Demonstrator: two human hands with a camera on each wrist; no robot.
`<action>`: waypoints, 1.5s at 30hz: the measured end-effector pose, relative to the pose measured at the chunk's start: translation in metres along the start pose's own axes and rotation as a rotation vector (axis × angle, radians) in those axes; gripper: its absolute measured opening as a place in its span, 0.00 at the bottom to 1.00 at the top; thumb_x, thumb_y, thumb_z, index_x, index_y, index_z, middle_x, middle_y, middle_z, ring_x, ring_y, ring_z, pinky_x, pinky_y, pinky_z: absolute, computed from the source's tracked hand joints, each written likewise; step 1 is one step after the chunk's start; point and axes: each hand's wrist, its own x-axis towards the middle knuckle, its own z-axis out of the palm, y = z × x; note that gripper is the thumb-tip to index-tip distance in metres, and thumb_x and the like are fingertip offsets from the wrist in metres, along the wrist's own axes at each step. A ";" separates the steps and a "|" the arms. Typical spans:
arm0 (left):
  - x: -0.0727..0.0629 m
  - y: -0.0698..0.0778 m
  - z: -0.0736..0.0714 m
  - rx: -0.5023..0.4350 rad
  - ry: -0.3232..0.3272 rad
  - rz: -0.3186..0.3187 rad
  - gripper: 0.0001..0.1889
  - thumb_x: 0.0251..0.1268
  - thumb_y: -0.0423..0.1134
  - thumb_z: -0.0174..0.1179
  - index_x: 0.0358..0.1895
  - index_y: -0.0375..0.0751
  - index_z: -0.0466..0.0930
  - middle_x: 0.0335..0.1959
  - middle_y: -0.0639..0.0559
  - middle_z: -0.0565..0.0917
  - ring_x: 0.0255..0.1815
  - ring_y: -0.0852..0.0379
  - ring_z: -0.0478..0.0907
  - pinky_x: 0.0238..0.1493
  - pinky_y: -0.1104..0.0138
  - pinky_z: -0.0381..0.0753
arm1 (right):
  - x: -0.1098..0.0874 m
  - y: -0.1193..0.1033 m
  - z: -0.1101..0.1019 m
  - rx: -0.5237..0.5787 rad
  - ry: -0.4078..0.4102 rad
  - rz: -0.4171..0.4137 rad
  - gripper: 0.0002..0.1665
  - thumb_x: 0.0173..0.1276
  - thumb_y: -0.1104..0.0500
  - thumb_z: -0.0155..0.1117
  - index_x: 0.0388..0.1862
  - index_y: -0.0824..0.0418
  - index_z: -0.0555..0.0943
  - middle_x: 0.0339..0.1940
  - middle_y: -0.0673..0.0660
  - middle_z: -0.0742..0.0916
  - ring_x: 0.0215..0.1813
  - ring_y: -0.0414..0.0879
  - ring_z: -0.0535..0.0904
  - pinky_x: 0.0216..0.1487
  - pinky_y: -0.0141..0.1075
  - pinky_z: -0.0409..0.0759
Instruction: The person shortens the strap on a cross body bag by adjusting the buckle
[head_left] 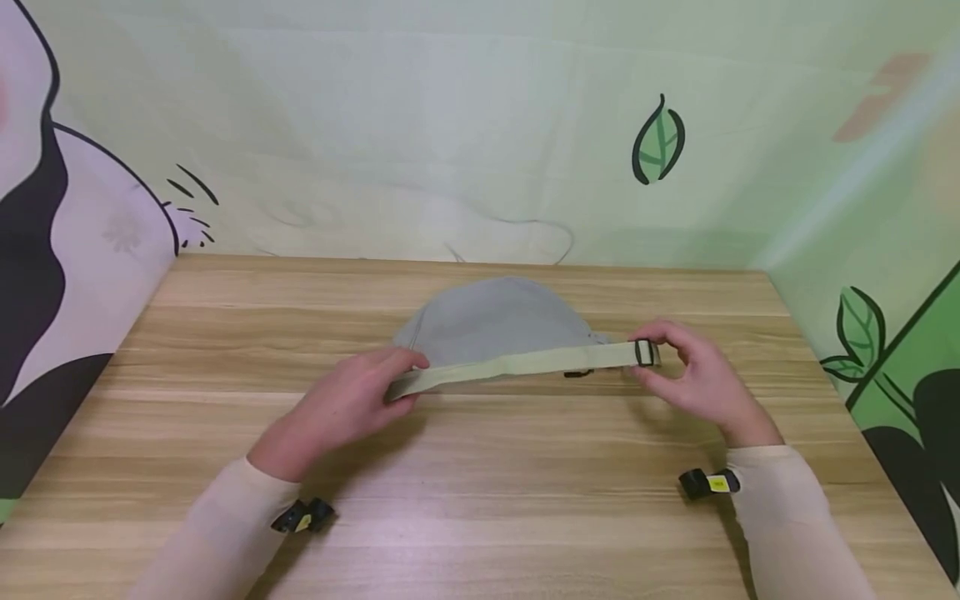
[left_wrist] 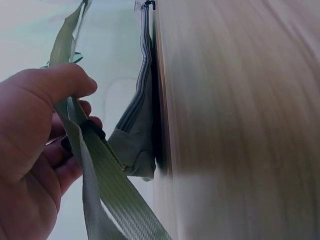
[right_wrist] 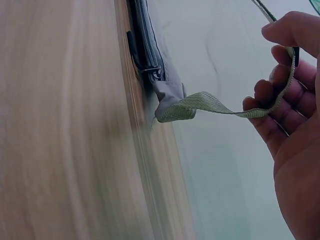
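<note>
A grey waist bag (head_left: pixel 498 317) lies on the wooden table, its pale green webbing strap (head_left: pixel 517 363) stretched across its near side. My left hand (head_left: pixel 348 392) pinches the strap near the bag's left end, thumb on top. At the other end my right hand (head_left: pixel 697 375) pinches the strap beside a black slide buckle (head_left: pixel 645 352). The left wrist view shows the bag's zipper (left_wrist: pixel 143 65) running along its edge, and a dark buckle (left_wrist: pixel 94 129) partly covered by the left fingers. A black zipper pull (right_wrist: pixel 133 47) hangs near the bag's right corner in the right wrist view.
The wood-grain table (head_left: pixel 480 517) reaches back to a light green printed cloth backdrop (head_left: pixel 375 125). A second printed cloth side (head_left: pixel 900 250) borders the table on the right. Black camera mounts (head_left: pixel 303 515) sit at both wrists.
</note>
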 end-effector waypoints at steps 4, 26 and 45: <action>-0.002 -0.003 0.000 0.002 0.004 0.015 0.20 0.63 0.35 0.76 0.57 0.41 0.83 0.43 0.50 0.89 0.38 0.56 0.83 0.43 0.56 0.88 | -0.001 0.001 -0.002 -0.023 0.031 -0.001 0.21 0.62 0.76 0.75 0.52 0.63 0.86 0.46 0.42 0.87 0.51 0.31 0.78 0.58 0.22 0.73; -0.014 -0.021 -0.007 -0.133 0.028 0.009 0.21 0.62 0.30 0.75 0.59 0.42 0.85 0.46 0.52 0.90 0.42 0.58 0.84 0.47 0.56 0.89 | -0.005 0.012 -0.011 -0.073 0.098 -0.023 0.21 0.58 0.76 0.77 0.50 0.64 0.86 0.42 0.42 0.85 0.46 0.31 0.76 0.51 0.20 0.72; -0.027 -0.041 -0.006 -0.383 0.189 0.076 0.26 0.52 0.20 0.77 0.55 0.42 0.88 0.43 0.53 0.91 0.44 0.63 0.83 0.54 0.77 0.81 | -0.007 0.016 -0.016 0.112 0.119 0.050 0.20 0.61 0.81 0.69 0.52 0.71 0.81 0.44 0.43 0.83 0.49 0.36 0.78 0.60 0.20 0.72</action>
